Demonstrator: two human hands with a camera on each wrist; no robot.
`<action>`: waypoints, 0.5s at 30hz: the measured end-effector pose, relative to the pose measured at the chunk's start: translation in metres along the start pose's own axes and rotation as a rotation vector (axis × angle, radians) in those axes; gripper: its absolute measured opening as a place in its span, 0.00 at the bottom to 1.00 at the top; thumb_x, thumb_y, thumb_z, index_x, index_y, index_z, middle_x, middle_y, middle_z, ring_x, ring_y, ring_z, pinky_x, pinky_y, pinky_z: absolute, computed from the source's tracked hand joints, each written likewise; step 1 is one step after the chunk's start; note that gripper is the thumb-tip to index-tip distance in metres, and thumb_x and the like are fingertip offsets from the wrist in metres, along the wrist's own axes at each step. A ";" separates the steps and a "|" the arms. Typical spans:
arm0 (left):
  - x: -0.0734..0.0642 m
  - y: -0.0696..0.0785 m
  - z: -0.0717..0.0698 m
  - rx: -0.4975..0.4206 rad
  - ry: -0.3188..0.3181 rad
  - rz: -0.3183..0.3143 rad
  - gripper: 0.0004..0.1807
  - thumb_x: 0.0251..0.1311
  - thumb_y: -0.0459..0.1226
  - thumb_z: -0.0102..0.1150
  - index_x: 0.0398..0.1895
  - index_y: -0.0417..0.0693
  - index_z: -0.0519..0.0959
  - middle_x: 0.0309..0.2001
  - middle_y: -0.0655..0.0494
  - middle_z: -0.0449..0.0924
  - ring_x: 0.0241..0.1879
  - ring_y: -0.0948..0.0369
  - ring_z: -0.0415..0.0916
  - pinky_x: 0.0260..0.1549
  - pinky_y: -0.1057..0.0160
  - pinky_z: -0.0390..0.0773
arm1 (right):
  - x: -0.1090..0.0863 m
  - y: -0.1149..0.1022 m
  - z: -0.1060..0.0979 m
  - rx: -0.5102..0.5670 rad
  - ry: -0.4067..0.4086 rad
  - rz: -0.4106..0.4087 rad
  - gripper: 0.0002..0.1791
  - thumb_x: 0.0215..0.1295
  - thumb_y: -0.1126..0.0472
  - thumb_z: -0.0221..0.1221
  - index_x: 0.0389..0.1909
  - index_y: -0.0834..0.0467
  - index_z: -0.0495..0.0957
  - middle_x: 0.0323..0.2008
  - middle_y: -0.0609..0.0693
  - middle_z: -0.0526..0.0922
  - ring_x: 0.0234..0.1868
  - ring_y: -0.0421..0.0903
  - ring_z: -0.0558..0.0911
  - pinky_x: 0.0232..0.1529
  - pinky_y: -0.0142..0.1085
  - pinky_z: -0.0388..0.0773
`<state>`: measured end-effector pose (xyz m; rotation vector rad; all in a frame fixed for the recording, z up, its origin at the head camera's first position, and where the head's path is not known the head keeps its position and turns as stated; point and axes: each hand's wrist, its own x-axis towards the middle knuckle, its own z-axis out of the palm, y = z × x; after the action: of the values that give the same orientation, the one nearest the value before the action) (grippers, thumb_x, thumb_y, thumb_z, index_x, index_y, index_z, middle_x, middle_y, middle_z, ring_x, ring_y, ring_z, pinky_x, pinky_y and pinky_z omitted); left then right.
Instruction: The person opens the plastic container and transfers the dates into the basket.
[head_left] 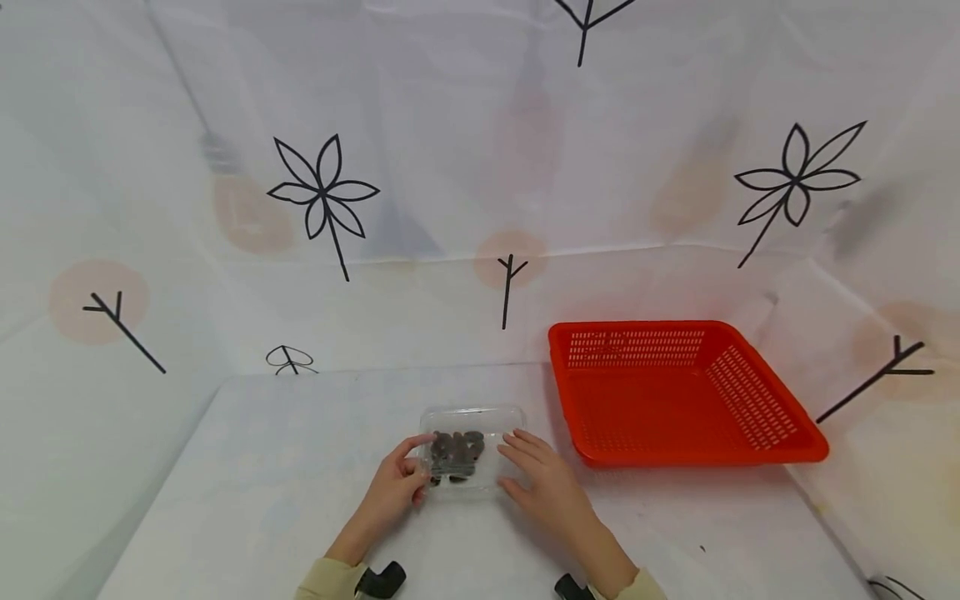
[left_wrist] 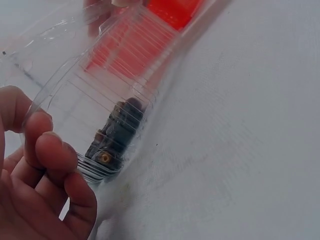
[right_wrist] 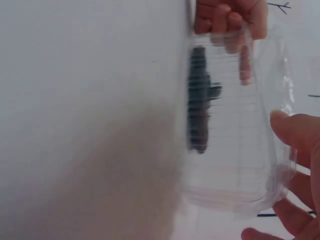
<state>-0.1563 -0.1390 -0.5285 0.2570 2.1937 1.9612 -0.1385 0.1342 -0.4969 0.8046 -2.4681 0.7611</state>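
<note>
I've got the clear container (head_left: 491, 468) on the worktop (head_left: 285, 483), right between my hands, its long axis running left to right, one hand at either end. Left hand (head_left: 393, 483) is pinching the rim; right hand (head_left: 551, 485) has its fingers spread along the other end, fairly straight. The dark pieces (head_left: 456, 448) sit towards the left half, so left is nearer. What they are, I can't make out, and glare hides whether the lid's fastened.
</note>
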 end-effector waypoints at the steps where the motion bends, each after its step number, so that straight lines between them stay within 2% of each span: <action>1: 0.000 0.000 0.000 0.000 -0.004 -0.001 0.31 0.61 0.21 0.49 0.69 0.43 0.68 0.19 0.55 0.67 0.16 0.63 0.65 0.18 0.67 0.70 | -0.002 0.001 0.000 -0.002 0.016 -0.015 0.26 0.48 0.61 0.77 0.51 0.59 0.85 0.55 0.55 0.83 0.60 0.54 0.78 0.56 0.48 0.75; 4: 0.000 0.000 0.000 0.003 -0.004 -0.008 0.30 0.61 0.22 0.49 0.68 0.43 0.68 0.18 0.55 0.68 0.16 0.63 0.65 0.18 0.67 0.70 | -0.007 0.003 0.000 -0.029 0.046 -0.071 0.25 0.47 0.64 0.77 0.50 0.61 0.85 0.54 0.56 0.83 0.58 0.54 0.79 0.54 0.49 0.76; 10: 0.000 0.000 -0.001 0.005 0.003 0.009 0.31 0.61 0.23 0.52 0.69 0.43 0.68 0.17 0.57 0.67 0.15 0.64 0.65 0.17 0.68 0.70 | -0.011 0.006 -0.004 -0.083 0.079 -0.171 0.24 0.46 0.70 0.76 0.49 0.61 0.85 0.50 0.56 0.85 0.51 0.50 0.84 0.45 0.43 0.80; 13: -0.001 -0.001 -0.002 0.015 -0.003 0.032 0.31 0.61 0.23 0.52 0.69 0.41 0.68 0.17 0.58 0.67 0.15 0.65 0.65 0.17 0.67 0.70 | -0.013 0.009 -0.005 -0.082 0.115 -0.234 0.14 0.62 0.67 0.67 0.49 0.60 0.85 0.47 0.55 0.86 0.46 0.49 0.86 0.40 0.39 0.81; 15: -0.001 -0.001 -0.002 0.020 -0.003 0.040 0.31 0.60 0.23 0.51 0.69 0.41 0.68 0.17 0.59 0.67 0.15 0.65 0.65 0.17 0.67 0.70 | -0.014 0.011 -0.005 -0.070 0.139 -0.266 0.11 0.69 0.64 0.61 0.48 0.60 0.85 0.45 0.55 0.87 0.43 0.48 0.87 0.38 0.37 0.81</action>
<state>-0.1559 -0.1410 -0.5296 0.3084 2.2238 1.9588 -0.1344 0.1504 -0.5042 0.9934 -2.1959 0.6085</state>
